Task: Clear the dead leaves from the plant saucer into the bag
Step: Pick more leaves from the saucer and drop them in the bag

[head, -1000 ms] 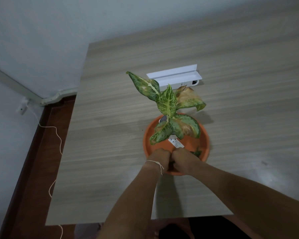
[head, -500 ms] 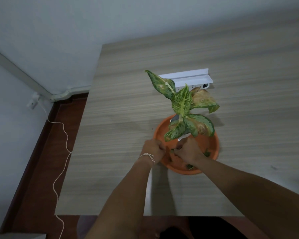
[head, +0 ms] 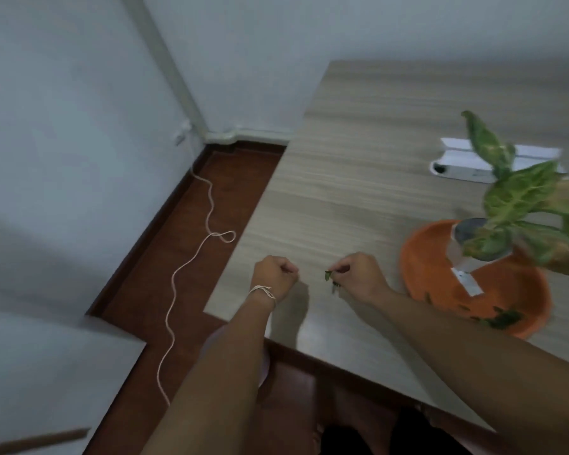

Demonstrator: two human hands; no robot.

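Note:
An orange plant saucer [head: 424, 267] stands on the wooden table at the right, with a green speckled plant [head: 519, 198] rising from it. Several dark leaf bits [head: 503, 318] lie at the saucer's near right. My right hand [head: 358, 275] hovers over the table left of the saucer, its fingers pinched on small green leaf pieces [head: 329, 277]. My left hand [head: 275, 274] is a closed fist over the table's left part; whether it holds anything I cannot see. No bag is in view.
A white power strip [head: 457, 162] lies on the table [head: 358, 178] behind the plant. Left of the table is reddish-brown floor [head: 230, 192] with a loose white cable [head: 191, 261], white walls, and a pale surface [head: 46, 372] at the lower left.
Both hands have left the saucer and moved left over the table, the right one carrying leaf pieces. The view has swung left, so the plant now sits at the right edge.

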